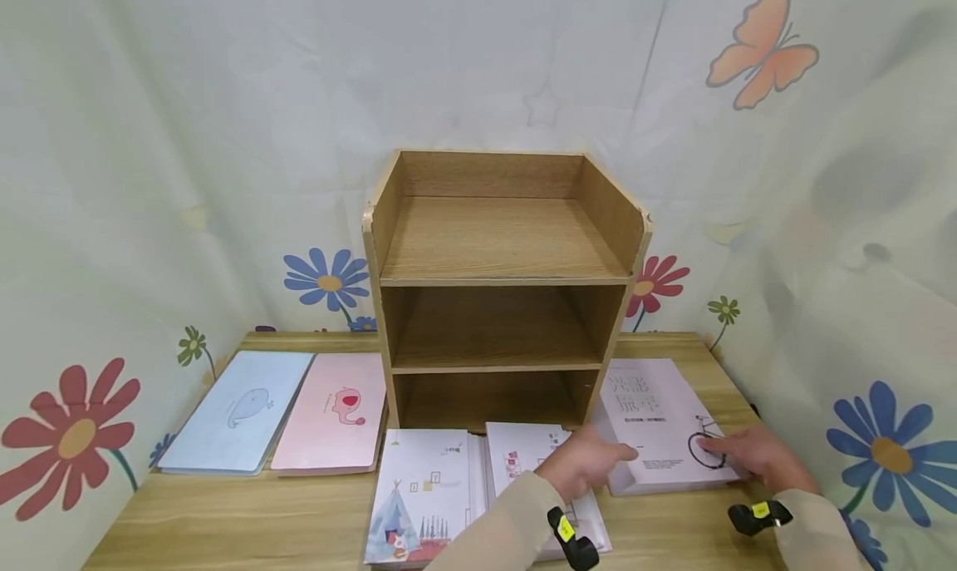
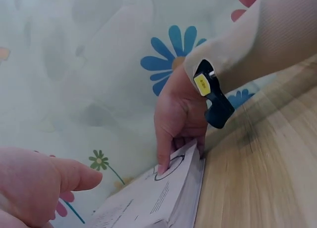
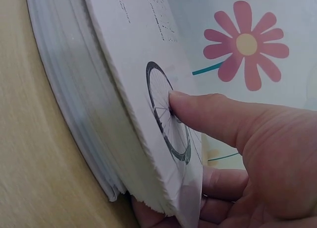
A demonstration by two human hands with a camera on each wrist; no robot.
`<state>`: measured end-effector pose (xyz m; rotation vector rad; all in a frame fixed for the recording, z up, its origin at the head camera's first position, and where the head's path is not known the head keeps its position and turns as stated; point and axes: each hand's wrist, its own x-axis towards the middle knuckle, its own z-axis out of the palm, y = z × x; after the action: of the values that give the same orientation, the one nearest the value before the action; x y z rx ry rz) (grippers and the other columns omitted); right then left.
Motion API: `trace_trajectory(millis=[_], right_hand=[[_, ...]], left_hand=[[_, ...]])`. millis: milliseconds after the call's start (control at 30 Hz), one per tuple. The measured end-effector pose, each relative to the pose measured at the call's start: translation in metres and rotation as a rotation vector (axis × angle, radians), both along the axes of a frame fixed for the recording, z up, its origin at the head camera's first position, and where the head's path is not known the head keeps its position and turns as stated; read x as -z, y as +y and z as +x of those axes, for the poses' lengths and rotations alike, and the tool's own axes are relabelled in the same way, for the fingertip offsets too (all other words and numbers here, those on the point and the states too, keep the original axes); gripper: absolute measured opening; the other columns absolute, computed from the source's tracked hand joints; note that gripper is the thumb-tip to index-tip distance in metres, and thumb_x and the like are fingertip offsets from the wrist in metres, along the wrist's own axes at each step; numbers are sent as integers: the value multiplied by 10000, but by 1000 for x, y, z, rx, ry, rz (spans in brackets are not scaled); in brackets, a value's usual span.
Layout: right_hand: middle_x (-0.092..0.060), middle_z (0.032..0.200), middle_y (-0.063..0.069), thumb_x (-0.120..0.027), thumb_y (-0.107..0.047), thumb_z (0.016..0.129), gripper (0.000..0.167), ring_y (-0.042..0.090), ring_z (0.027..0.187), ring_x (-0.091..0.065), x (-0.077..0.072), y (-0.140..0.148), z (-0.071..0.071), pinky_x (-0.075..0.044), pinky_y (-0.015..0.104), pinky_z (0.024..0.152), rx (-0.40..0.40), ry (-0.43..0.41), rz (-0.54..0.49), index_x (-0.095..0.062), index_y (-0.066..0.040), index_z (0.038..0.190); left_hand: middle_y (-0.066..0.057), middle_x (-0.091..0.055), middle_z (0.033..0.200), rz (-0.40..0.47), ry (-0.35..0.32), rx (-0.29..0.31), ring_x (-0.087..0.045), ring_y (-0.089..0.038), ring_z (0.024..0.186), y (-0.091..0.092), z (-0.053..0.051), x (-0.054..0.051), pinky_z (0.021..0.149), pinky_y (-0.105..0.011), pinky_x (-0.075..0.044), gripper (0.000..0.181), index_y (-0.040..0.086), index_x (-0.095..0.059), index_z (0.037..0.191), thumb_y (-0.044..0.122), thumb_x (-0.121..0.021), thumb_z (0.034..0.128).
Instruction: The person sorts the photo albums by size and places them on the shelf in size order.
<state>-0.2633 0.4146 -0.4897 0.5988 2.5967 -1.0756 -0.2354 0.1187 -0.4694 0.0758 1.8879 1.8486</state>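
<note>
A stack of white-covered notebooks (image 1: 646, 413) with a bicycle drawing lies right of the wooden shelf. My right hand (image 1: 763, 459) grips its front right corner. In the right wrist view, the thumb (image 3: 198, 114) presses on the bicycle wheel and the fingers (image 3: 225, 183) curl beneath the edge. My left hand (image 1: 586, 463) is at the stack's left front corner, above a white notebook with a red and black print (image 1: 516, 463). Its thumb (image 2: 79, 176) is stretched out and looks apart from the cover; its other fingers are mostly hidden.
A three-tier wooden shelf (image 1: 504, 282) stands at the table's middle. White notebooks with a tent drawing (image 1: 419, 496) lie in front of it. Blue whale notebooks (image 1: 239, 413) and pink elephant notebooks (image 1: 332, 413) lie left on the wooden table (image 1: 262, 521). A flowered curtain (image 1: 224, 139) surrounds the table.
</note>
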Motion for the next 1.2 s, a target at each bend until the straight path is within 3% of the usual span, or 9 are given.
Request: trace_trajectory(millis=[100,233,433,600,733,867,967,1067,1200], right_hand=[[-541,787,81,-865,-543,757,746,234,764,-505,1,1,0,-380,325,645,2,6,-3,-707,114,1073],[-513,704,24,-870,-527,756,592,200,704,-495,2,3,-1,-370,310,622,7,7,-18,-743,29,914],[-459,615,-24,-864,-473,783,449,174,636,-475,4,4,-1,-357,303,607,-1,9,-63,-725,-46,802],[-444,606,-32,-860,-478,787,442,168,624,-467,7,8,-2,-356,300,601,-2,15,-76,-724,-58,803],[-470,668,-3,-871,-536,755,544,197,695,-488,10,11,-4,-359,312,632,2,7,-87,-749,-20,877],[-556,895,125,-866,-581,740,762,279,877,-507,11,13,-5,-392,341,713,-13,-4,-102,-732,89,1077],[-550,1067,220,-860,-578,750,878,329,974,-495,10,13,-4,-428,373,779,-25,-8,-118,-658,141,1211],[-535,1167,273,-849,-554,780,861,350,1023,-492,9,13,-3,-452,396,833,-30,-15,-135,-645,146,1237],[-538,1114,234,-837,-512,815,720,316,984,-494,8,12,-2,-434,357,789,-31,-2,-141,-708,109,1156]], left_hand=[[-118,-716,1074,83,-52,2,-703,-277,994,1,1,0,875,-414,-606,326,1,-641,1253,65,-680,935],[-143,-704,1196,176,-114,-17,-686,-309,1120,4,1,2,1015,-522,-555,350,-7,-620,1286,64,-654,945],[-131,-646,1156,169,-140,-132,-652,-293,1107,13,-2,6,1046,-551,-519,365,-40,-560,1258,57,-668,922],[-127,-601,1168,163,-156,-177,-623,-261,1076,15,-6,10,928,-409,-546,480,-71,-474,1319,57,-684,906],[-208,-485,1341,148,-193,-199,-494,-314,1166,14,-5,8,961,-461,-485,680,-106,-352,1447,49,-707,888],[-244,-440,1381,141,-222,-212,-459,-339,1171,13,-4,7,972,-464,-466,802,-99,-256,1517,45,-723,881],[-222,-492,1277,141,-231,-211,-517,-316,1089,12,-4,8,923,-410,-481,828,-86,-234,1533,51,-729,884],[-184,-526,1172,147,-218,-210,-580,-286,1013,12,-5,10,886,-381,-526,757,-84,-285,1490,33,-726,885],[-169,-534,1151,188,-168,-196,-612,-274,1023,15,-5,15,884,-395,-580,574,-94,-400,1352,-44,-697,863]])
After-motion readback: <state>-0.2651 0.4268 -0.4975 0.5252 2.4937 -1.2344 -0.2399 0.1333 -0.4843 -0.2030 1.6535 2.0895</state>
